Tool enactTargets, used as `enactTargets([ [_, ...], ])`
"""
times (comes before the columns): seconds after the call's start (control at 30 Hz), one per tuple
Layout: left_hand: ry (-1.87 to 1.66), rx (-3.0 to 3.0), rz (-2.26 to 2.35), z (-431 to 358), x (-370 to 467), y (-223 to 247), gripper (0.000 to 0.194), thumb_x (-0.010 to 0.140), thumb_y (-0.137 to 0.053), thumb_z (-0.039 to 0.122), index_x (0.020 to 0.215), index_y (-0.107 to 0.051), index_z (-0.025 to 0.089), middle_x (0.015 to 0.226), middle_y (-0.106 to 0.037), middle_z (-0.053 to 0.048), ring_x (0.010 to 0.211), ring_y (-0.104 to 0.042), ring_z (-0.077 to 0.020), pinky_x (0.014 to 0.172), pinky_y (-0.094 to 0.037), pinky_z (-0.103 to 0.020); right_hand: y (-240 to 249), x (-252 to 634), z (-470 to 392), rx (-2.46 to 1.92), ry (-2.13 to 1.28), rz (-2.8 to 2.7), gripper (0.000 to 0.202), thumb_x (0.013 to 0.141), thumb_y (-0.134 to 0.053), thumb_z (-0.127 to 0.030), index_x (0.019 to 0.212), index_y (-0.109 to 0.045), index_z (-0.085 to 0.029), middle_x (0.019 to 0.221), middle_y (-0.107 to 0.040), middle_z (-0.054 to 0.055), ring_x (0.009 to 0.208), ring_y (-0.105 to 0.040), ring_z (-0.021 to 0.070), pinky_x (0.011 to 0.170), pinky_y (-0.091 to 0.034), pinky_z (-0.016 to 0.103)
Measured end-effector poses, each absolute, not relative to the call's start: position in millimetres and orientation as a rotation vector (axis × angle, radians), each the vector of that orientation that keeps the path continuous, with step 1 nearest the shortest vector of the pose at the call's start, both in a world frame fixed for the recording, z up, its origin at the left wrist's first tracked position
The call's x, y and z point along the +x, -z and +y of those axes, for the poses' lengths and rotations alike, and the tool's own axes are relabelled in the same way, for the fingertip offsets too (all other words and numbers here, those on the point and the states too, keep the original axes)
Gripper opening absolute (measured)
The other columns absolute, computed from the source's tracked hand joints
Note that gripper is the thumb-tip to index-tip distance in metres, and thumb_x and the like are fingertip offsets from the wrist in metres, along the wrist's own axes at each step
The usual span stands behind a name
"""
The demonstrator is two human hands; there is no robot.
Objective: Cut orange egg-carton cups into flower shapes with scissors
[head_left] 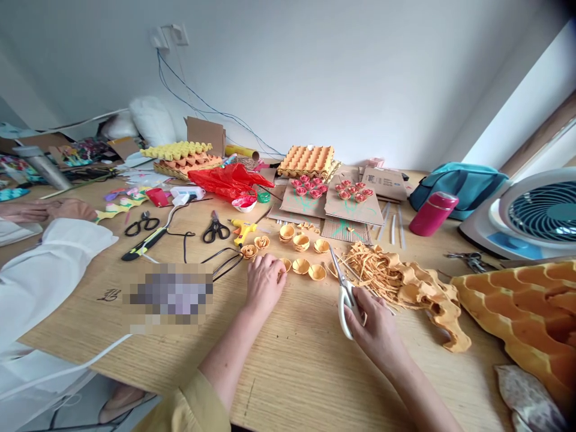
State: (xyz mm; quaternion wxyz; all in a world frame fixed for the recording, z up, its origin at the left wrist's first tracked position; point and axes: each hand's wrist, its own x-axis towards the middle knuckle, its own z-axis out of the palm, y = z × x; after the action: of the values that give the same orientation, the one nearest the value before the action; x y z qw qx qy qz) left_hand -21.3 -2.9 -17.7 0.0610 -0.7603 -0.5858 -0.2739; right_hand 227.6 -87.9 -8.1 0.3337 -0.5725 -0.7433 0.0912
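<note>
Table (288, 372): flat wood with thin stripes, under both hands.
Wall (270, 78): smooth and pale, far past the fingers.
Right hand (373, 318): fingers wrapped around the handles of the scissors (344, 284).
Scissors: shiny metal blades, smooth white loops; the tips point away from the fingers.
Left hand (265, 279): fingers bent, right by the little cups (300, 266); I cannot tell if they pinch one.
Little cups: round, thin, dull orange bowls, in rows to the right of the left fingers.
Curly flowers (248, 252): wrapped petals, just past the left fingers.
Strips (369, 264): skinny and tangled, just past the right fingers.
Egg tray (517, 300): bumpy and orange, well right of the right fingers.
</note>
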Motion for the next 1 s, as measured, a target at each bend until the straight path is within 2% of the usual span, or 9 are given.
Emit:
enactTargets([
  [0.33, 0.955, -2.280, -1.692, -9.9, -19.9, 11.4, 0.008, 0.084, -0.063, 0.016, 0.079, -0.063, 0.022, 0.092, -0.063, -0.005, 0.089, -0.054, -0.0244, 0.081, -0.041, -0.037, 8.3, 226.8, -87.8, -1.523, -0.250, -1.937, 0.023, 0.095, -0.050, -0.033, 0.076, -0.043, -0.024, 0.063, -0.055, -0.004, 0.057, -0.047, 0.0155, 0.067, -0.038, 0.031],
  [0.6, 0.804, -2.259, -1.735, -12.2, -18.1, 11.8, 0.009, 0.082, -0.066, 0.017, 0.076, -0.064, 0.023, 0.089, -0.062, -0.005, 0.088, -0.054, -0.0260, 0.075, -0.038, -0.038, 9.1, 227.3, -87.9, -1.520, -0.251, -1.926, 0.020, 0.093, -0.052, -0.033, 0.077, -0.045, -0.024, 0.063, -0.056, -0.003, 0.058, -0.048, 0.0158, 0.069, -0.038, 0.032],
  [0.67, 0.798, -2.264, -1.744, -11.6, -15.3, 12.3, 0.005, 0.082, -0.068, 0.020, 0.085, -0.067, 0.024, 0.093, -0.062, -0.006, 0.092, -0.053, -0.0273, 0.076, -0.038, -0.039, 7.8, 227.5, -87.8, -1.533, -0.255, -1.924, 0.019, 0.093, -0.051, -0.033, 0.078, -0.045, -0.024, 0.063, -0.055, -0.004, 0.058, -0.048, 0.0159, 0.069, -0.037, 0.032],
  [0.8, 0.703, -2.388, -1.621, -9.9, -3.9, 9.0, 0.027, 0.083, -0.067, 0.022, 0.110, -0.067, 0.027, 0.104, -0.062, -0.008, 0.096, -0.052, -0.0286, 0.080, -0.037, -0.041, 5.3, 227.2, -88.1, -1.539, -0.254, -1.924, 0.019, 0.092, -0.051, -0.032, 0.076, -0.044, -0.023, 0.062, -0.053, -0.004, 0.059, -0.047, 0.0156, 0.069, -0.036, 0.031],
  [0.9, 0.610, -2.448, -1.582, -6.3, 5.5, 6.5, 0.011, 0.088, -0.062, 0.021, 0.093, -0.070, 0.025, 0.098, -0.062, -0.008, 0.093, -0.050, -0.0284, 0.077, -0.036, -0.041, 4.5, 227.1, -88.8, -1.525, -0.263, -1.955, 0.018, 0.092, -0.050, -0.032, 0.078, -0.044, -0.023, 0.065, -0.054, -0.003, 0.060, -0.047, 0.0157, 0.071, -0.036, 0.032],
  [1.0, 0.518, -2.465, -1.550, -0.7, 10.8, 5.3, 0.016, 0.091, -0.056, 0.019, 0.082, -0.068, 0.023, 0.095, -0.062, -0.008, 0.092, -0.049, -0.0281, 0.077, -0.035, -0.042, 4.3, 227.3, -89.6, -1.521, -0.277, -1.975, 0.018, 0.093, -0.050, -0.032, 0.078, -0.044, -0.023, 0.066, -0.053, -0.003, 0.060, -0.046, 0.0154, 0.070, -0.036, 0.032],
])
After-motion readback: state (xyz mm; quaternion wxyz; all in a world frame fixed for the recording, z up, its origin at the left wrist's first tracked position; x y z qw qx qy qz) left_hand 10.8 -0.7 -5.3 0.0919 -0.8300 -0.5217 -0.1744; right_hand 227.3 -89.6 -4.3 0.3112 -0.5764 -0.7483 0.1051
